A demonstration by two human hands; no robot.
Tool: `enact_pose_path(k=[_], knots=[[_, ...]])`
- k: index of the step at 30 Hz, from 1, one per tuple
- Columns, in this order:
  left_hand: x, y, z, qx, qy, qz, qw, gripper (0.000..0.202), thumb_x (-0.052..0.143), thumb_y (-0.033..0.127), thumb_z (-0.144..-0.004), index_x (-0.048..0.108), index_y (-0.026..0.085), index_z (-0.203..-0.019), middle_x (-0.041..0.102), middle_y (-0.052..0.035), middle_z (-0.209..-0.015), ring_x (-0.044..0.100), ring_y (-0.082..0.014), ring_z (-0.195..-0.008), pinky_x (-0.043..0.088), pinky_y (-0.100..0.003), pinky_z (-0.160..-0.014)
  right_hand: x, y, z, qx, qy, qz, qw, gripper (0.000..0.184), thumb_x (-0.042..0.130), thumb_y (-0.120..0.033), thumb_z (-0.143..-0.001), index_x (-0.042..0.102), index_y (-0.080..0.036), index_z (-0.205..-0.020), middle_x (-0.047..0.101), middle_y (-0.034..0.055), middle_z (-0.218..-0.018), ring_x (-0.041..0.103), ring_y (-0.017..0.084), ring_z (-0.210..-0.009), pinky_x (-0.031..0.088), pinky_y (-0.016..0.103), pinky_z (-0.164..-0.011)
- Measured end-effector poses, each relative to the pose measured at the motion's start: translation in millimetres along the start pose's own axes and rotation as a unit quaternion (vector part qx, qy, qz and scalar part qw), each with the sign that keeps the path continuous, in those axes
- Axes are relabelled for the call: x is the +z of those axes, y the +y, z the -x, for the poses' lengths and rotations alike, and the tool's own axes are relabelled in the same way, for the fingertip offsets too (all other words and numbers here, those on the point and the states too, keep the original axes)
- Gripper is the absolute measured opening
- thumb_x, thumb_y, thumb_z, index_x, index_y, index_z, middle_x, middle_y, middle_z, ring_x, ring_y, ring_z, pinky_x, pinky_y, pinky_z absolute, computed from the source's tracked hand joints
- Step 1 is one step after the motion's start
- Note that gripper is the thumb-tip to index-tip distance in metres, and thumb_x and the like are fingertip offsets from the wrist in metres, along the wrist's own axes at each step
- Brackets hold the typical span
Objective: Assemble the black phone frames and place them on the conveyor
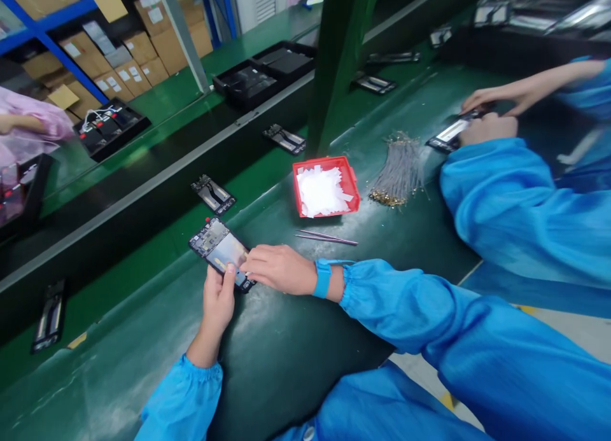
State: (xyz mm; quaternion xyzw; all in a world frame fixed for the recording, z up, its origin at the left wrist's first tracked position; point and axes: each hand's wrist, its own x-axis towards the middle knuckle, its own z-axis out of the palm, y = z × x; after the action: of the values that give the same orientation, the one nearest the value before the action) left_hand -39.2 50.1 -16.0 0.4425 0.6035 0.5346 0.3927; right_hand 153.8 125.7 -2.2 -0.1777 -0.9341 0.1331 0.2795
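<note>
An opened phone body [224, 247], with its circuit board bared at the far end, lies tilted on the green bench in front of me. My left hand [219, 296] grips its near left edge, thumb on top. Over the lower right part of the phone, my right hand [277, 267] has its fingers pinched together; whatever they hold is too small to make out. A blue band circles my right wrist. Steel tweezers [327, 238] rest beyond that hand, beside a red bin [354, 202] of white paper strips [321, 189].
A bundle of thin grey cables [398, 167] lies right of the bin. Several phone bodies [213, 194] sit along the belt behind. A green post [341, 65] rises there. At right, a co-worker's hands [489, 119] hold another phone body [449, 135]. Black trays [267, 72] stand farther back.
</note>
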Motion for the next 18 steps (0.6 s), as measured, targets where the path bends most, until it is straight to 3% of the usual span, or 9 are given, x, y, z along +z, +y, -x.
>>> enact_pose_path(k=[6,10,13,16,18], knots=[[0.0,1,-1,0.010,-0.021,-0.023,0.999,0.050,0.068,0.053,-0.092,0.063,0.018,-0.127,0.071,-0.0111,-0.127,0.065,-0.0273,-0.123,0.045,-0.040,-0.111,4,-3,-3,-0.022,0.001,0.028,0.999,0.019,0.051,-0.025,-0.108,0.065,-0.018,-0.097,0.068,0.0052,-0.097,0.058,0.018,-0.087,0.045,0.029,-0.076],[3.2,2,0,0.013,0.016,-0.013,1.000,0.051,0.072,0.054,-0.089,0.062,0.018,-0.123,0.073,-0.0116,-0.122,0.068,-0.0269,-0.117,0.050,-0.040,-0.107,-17,3,-9,-0.003,0.023,0.048,0.999,0.017,0.052,-0.024,-0.106,0.063,-0.018,-0.095,0.067,0.0050,-0.091,0.057,0.019,-0.082,0.043,0.030,-0.073],[4.7,2,-1,0.001,0.027,0.006,1.000,0.050,0.074,0.053,-0.087,0.063,0.018,-0.121,0.073,-0.0120,-0.122,0.069,-0.0268,-0.117,0.052,-0.039,-0.106,-56,28,-5,0.121,0.103,0.101,0.982,0.015,0.051,-0.020,-0.103,0.063,-0.018,-0.094,0.067,0.0068,-0.088,0.058,0.021,-0.082,0.044,0.033,-0.075],[5.3,2,-2,-0.007,0.017,0.018,1.000,0.051,0.075,0.053,-0.086,0.064,0.019,-0.121,0.073,-0.0124,-0.123,0.069,-0.0274,-0.117,0.052,-0.040,-0.107,-94,60,7,0.270,0.185,0.175,0.929,0.013,0.053,-0.017,-0.098,0.064,-0.019,-0.091,0.067,0.0075,-0.084,0.059,0.023,-0.080,0.044,0.034,-0.074],[5.4,2,-2,-0.010,0.023,0.019,1.000,0.053,0.076,0.054,-0.085,0.064,0.019,-0.122,0.073,-0.0127,-0.123,0.070,-0.0276,-0.115,0.053,-0.041,-0.106,-108,75,14,0.322,0.187,0.232,0.899,0.013,0.057,-0.014,-0.092,0.067,-0.017,-0.101,0.069,0.0110,-0.091,0.060,0.027,-0.084,0.045,0.036,-0.073]])
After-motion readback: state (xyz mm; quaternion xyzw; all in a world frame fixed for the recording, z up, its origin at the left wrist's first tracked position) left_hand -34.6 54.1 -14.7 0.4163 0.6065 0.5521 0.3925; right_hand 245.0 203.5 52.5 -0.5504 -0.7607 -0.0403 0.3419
